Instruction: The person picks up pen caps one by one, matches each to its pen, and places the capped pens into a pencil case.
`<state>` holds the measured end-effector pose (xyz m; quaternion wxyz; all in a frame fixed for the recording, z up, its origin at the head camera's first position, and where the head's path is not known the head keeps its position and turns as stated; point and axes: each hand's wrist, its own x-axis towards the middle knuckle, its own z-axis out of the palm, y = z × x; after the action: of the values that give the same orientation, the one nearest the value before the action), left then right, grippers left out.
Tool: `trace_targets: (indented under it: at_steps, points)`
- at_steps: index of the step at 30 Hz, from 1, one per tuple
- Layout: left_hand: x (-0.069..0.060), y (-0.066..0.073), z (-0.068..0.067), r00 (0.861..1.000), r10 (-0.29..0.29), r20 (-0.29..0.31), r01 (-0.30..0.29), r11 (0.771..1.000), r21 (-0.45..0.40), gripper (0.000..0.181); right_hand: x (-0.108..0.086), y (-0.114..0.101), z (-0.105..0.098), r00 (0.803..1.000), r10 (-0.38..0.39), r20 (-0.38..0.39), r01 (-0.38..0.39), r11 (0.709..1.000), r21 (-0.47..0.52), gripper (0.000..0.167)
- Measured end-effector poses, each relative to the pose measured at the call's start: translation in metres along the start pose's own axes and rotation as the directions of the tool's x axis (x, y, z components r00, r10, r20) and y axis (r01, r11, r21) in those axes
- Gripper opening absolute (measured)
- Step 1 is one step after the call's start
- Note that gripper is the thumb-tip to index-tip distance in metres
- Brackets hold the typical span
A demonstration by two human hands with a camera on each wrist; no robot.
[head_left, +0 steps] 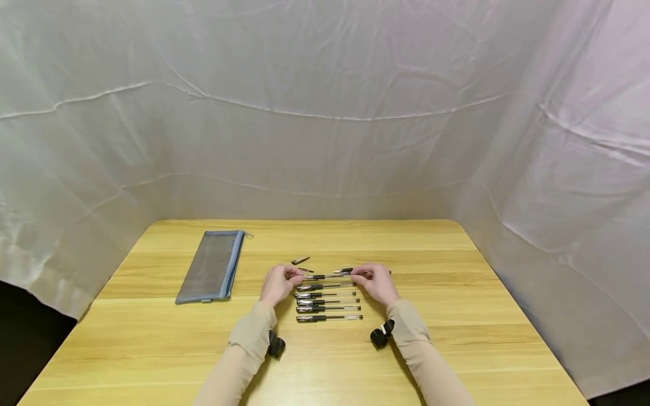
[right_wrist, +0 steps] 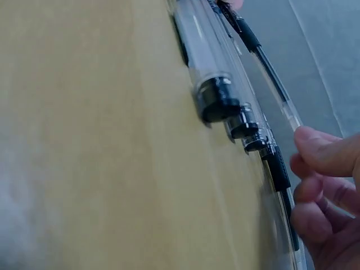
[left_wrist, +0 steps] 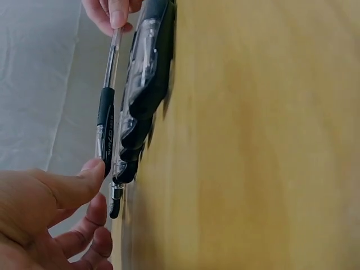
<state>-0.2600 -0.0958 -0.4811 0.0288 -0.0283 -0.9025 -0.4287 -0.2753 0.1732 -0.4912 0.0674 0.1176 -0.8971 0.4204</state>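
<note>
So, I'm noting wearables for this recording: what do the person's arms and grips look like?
Plain beige sleeves cover the left arm and right arm, wrinkled near the wrists. The left grip and right grip are bare, without gloves. Each wrist carries a small black device, the left one and the right one, the latter showing a white patch. No cables are visible.

Pen (right_wrist: 273, 79) in the right fingers (right_wrist: 323, 153), beside other pens (right_wrist: 205, 50)

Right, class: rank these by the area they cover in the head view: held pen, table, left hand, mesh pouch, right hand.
Largest to smallest:
1. Table
2. Mesh pouch
3. Left hand and right hand: too alike to rank
4. Held pen
</note>
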Motion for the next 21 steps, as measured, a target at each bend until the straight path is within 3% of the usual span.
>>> trace_targets:
  at_steps: [4,9,21]
  points:
    - [0.0022,-0.0021,0.0007,1.0,-0.005,-0.019,0.007,0.997,0.071,0.005,0.002,-0.003,0.0015,1.0,0.014,0.004,-0.013,0.996,-0.088,0.009]
    - [0.0027,-0.0042,0.0015,1.0,-0.024,-0.013,0.025,0.995,0.095,0.004,0.0036,-0.0037,0.0025,1.0,0.015,0.017,-0.012,0.988,-0.156,0.008]
    - [0.0014,-0.003,0.0005,0.999,-0.046,-0.007,0.046,0.993,0.104,0.008,0.006,-0.0074,0.0029,0.994,0.089,0.063,-0.075,0.977,-0.198,0.008]
